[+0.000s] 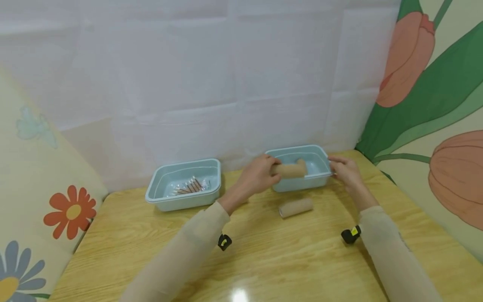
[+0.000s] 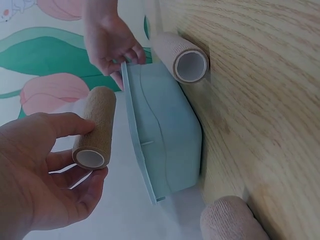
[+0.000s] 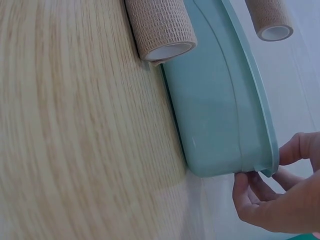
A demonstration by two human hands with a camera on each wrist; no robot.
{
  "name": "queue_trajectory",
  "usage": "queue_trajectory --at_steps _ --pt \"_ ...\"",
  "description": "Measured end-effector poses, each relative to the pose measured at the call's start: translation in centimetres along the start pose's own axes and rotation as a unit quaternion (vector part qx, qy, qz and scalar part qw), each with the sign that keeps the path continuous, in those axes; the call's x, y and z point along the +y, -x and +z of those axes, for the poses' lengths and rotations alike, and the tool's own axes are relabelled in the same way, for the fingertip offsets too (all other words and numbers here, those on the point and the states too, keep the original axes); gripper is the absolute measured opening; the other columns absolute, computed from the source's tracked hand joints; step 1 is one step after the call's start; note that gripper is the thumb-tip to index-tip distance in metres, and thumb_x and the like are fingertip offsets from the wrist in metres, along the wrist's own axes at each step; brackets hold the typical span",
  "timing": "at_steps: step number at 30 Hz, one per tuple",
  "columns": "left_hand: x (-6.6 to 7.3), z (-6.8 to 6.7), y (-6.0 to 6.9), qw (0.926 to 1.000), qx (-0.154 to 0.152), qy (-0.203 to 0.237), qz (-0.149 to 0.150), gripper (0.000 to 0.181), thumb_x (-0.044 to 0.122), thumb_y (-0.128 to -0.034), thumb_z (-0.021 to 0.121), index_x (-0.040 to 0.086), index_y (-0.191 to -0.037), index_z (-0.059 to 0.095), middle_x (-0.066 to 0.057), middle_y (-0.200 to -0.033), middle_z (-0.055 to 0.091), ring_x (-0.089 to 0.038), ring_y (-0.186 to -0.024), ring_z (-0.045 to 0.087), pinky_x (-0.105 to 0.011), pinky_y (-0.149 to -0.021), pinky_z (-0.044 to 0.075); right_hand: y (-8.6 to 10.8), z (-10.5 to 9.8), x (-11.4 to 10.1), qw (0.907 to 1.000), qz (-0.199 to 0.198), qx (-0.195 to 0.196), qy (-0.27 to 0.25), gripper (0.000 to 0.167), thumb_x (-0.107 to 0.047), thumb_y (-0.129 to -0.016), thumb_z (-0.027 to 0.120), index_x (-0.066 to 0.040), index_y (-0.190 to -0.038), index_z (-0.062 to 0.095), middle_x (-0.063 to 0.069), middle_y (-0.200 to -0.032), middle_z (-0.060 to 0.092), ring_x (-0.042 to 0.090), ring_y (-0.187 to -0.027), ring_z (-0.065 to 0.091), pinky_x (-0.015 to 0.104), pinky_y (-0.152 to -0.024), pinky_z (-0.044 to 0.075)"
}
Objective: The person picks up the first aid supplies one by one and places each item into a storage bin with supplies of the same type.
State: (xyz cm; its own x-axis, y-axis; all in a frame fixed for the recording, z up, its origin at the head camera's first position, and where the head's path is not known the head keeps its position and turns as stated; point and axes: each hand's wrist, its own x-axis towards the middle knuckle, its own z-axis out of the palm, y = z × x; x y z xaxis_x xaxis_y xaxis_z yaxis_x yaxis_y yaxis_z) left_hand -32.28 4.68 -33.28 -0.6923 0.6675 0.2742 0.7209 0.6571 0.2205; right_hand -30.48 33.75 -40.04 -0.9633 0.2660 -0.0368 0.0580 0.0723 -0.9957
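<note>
My left hand (image 1: 260, 174) grips a tan elastic bandage roll (image 1: 289, 170) by one end, above the near rim of the right-hand light blue plastic basin (image 1: 302, 183). In the left wrist view, thumb and fingers pinch this roll, whose white core faces the camera. Another tan roll (image 1: 301, 163) shows partly inside the basin, its rest hidden behind the held one. At the basin's right end my right hand (image 1: 345, 170) holds the rim, with thumb and fingers on either side of it in the right wrist view. On the table before the basin lies a bandage roll (image 1: 296, 208).
A second light blue basin (image 1: 181, 205) stands to the left, with several small brown-and-white sticks in clear wrap (image 1: 188, 186) inside. One more bandage roll (image 2: 232, 220) lies on the wooden table (image 1: 279, 260), mostly behind my left wrist in the head view. A white sheet (image 1: 181, 84) hangs behind.
</note>
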Motion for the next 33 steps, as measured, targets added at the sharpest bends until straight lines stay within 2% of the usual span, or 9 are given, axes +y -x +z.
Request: queue_trajectory --at_steps 5,12,20,23,28,33 --pt "-0.2 -0.1 -0.4 0.9998 -0.004 0.001 -0.020 0.039 0.024 -0.0960 0.072 0.005 -0.130 0.067 -0.011 -0.123 0.063 -0.022 -0.104 0.061 -0.036 -0.088 0.052 0.0 0.3 -0.2 1.0000 0.008 -0.004 -0.002 0.053 -0.008 -0.096 0.048 0.002 -0.148 0.049 0.022 -0.142 0.047 0.020 -0.106 0.054 0.045 -0.104 0.044" --pt "-1.1 0.5 -1.0 0.9991 -0.015 -0.016 -0.037 0.041 0.026 -0.0997 0.067 0.006 -0.135 0.063 -0.011 -0.126 0.061 -0.023 -0.106 0.061 -0.037 -0.088 0.052 -0.1 0.5 0.1 0.9999 0.012 0.000 0.001 0.054 -0.005 -0.095 0.048 0.002 -0.148 0.050 0.018 -0.135 0.049 0.015 -0.098 0.054 0.039 -0.098 0.048" --pt "-1.7 1.4 -2.6 0.9984 -0.015 -0.020 -0.050 0.042 0.027 -0.1019 0.064 0.006 -0.138 0.061 -0.011 -0.125 0.061 -0.022 -0.106 0.060 -0.038 -0.090 0.051 0.1 0.0 -0.1 0.9999 0.009 0.006 0.001 0.054 -0.006 -0.094 0.049 0.003 -0.148 0.049 0.020 -0.143 0.046 0.021 -0.109 0.053 0.032 -0.095 0.049" --pt "-1.8 1.7 -3.2 0.9980 -0.019 -0.020 -0.056 0.042 0.028 -0.1017 0.064 0.005 -0.137 0.062 -0.011 -0.125 0.061 -0.022 -0.107 0.060 -0.038 -0.090 0.051 0.3 0.0 -0.1 1.0000 0.005 0.008 0.001 0.054 -0.006 -0.093 0.048 0.004 -0.147 0.050 0.019 -0.136 0.049 0.019 -0.105 0.053 0.030 -0.092 0.050" --pt "-1.9 2.1 -3.8 0.9977 -0.033 -0.021 -0.056 0.041 0.029 -0.1016 0.064 0.006 -0.136 0.064 -0.011 -0.125 0.062 -0.022 -0.109 0.059 -0.038 -0.090 0.051 0.5 0.1 0.1 1.0000 -0.001 0.006 0.004 0.052 -0.007 -0.094 0.049 0.006 -0.145 0.051 0.013 -0.114 0.052 0.016 -0.098 0.053 0.034 -0.093 0.049" --pt "-2.0 2.5 -4.0 0.9977 -0.043 -0.024 -0.047 0.041 0.030 -0.1022 0.063 0.006 -0.135 0.064 -0.010 -0.123 0.063 -0.021 -0.106 0.059 -0.037 -0.088 0.052 0.6 0.2 0.1 1.0000 0.001 0.007 0.001 0.052 -0.007 -0.094 0.049 0.005 -0.144 0.052 0.011 -0.111 0.053 0.016 -0.097 0.053 0.037 -0.096 0.049"
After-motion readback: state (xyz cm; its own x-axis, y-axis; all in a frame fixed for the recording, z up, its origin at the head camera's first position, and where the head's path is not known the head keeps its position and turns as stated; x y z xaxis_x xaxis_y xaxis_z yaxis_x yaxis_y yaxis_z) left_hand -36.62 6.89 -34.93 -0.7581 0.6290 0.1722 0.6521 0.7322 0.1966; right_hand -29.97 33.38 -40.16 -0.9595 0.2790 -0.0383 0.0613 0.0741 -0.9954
